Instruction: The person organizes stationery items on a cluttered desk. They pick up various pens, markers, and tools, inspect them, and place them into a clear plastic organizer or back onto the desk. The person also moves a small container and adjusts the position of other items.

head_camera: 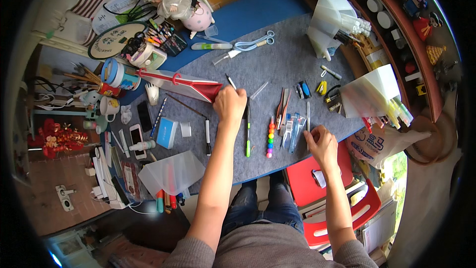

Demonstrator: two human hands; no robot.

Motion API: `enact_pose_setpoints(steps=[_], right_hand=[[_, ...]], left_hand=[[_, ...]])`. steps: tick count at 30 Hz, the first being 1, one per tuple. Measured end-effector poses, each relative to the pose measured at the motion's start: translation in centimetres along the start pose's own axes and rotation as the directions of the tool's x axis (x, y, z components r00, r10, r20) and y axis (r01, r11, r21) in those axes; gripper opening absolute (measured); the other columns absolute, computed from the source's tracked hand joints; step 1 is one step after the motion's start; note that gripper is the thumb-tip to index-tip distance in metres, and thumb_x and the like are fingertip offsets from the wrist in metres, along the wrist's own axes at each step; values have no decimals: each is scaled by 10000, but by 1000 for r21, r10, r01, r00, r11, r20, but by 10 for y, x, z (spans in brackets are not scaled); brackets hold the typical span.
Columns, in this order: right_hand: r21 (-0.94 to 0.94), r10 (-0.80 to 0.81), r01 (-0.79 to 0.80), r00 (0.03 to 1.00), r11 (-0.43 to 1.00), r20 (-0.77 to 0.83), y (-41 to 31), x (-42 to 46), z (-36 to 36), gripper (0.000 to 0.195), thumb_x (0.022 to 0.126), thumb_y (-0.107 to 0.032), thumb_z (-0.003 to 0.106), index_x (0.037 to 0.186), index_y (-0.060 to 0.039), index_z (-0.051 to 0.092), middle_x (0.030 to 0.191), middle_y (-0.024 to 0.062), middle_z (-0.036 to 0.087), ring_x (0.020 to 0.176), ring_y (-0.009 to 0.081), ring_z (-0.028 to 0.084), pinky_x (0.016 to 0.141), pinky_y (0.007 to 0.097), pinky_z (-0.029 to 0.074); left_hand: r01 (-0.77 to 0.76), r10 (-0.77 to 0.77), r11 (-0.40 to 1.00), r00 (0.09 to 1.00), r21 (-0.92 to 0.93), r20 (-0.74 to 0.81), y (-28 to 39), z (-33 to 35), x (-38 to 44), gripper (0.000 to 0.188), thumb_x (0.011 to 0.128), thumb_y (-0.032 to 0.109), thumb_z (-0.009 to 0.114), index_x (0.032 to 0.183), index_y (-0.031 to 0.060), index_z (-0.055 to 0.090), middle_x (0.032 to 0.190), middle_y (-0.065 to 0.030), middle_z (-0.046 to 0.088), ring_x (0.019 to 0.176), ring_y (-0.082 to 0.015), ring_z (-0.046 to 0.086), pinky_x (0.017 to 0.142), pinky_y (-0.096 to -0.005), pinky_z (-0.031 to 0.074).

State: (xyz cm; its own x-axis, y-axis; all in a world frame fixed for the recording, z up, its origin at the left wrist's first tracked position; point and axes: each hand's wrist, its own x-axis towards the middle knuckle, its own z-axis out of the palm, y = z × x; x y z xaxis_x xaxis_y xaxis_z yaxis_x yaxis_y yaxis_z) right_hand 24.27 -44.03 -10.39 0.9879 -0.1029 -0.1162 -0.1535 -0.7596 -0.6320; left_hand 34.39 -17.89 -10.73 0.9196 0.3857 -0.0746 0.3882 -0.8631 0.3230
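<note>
My left hand (230, 105) is curled into a fist above the grey felt mat (208, 78), around a slim white pen (231, 81) whose dark tip juts past the knuckles. The fist hides most of that pen and meets the corner of a red-edged clear pen holder (193, 88). Just right of it lies a black and green pen (248, 137). My right hand (322, 146) is near the front edge, thumb and forefinger pinching a thin clear stick (308, 113). Left of the stick are plastic-packed tools (292, 132), tweezers (284, 106) and a rainbow bead pen (270, 137).
White holders (372, 85) of pens stand at right; another holder (171, 171) lies front left. Blue-handled scissors (254, 44) lie at the back. A phone (137, 139), blue box (167, 133) and mug (109, 107) occupy the left. A red chair (308, 190) touches the front edge.
</note>
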Motion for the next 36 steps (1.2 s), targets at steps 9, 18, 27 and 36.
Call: enact_pose_setpoints(steps=[9, 18, 27, 36], right_hand=[[319, 10, 66, 972, 946, -233, -32, 23, -13, 371, 853, -107, 678, 1181, 12, 553, 910, 148, 637, 725, 211, 652, 593, 317, 516], [276, -359, 420, 900, 864, -248, -85, 87, 10, 430, 803, -56, 679, 1205, -1, 538, 1096, 200, 604, 1021, 351, 601, 843, 401, 518], [97, -747, 757, 653, 646, -128, -190, 196, 114, 247, 778, -54, 642, 1020, -9, 621, 987, 154, 615, 974, 344, 568, 882, 419, 463], [-435, -711, 687, 690, 582, 138, -241, 231, 196, 213, 844, -151, 552, 1012, -89, 667, 1025, 74, 649, 1029, 234, 564, 808, 346, 466]], left_hand=[[-99, 95, 992, 994, 81, 56, -24, -17, -68, 261, 875, 236, 544, 803, -5, 615, 777, -233, 671, 726, -415, 670, 660, -523, 526], [-234, 238, 956, 971, -176, 0, -16, -45, -159, 227, 908, 229, 612, 1017, 34, 570, 789, -177, 649, 716, -362, 653, 616, -464, 513], [-244, 376, 896, 860, -370, 344, -52, -63, -268, 262, 885, 159, 646, 1114, 56, 571, 785, -98, 653, 688, -277, 661, 588, -394, 531], [-247, 355, 908, 883, -339, 308, -95, -89, -245, 260, 898, 181, 627, 1112, 45, 570, 825, -130, 674, 686, -303, 675, 575, -412, 544]])
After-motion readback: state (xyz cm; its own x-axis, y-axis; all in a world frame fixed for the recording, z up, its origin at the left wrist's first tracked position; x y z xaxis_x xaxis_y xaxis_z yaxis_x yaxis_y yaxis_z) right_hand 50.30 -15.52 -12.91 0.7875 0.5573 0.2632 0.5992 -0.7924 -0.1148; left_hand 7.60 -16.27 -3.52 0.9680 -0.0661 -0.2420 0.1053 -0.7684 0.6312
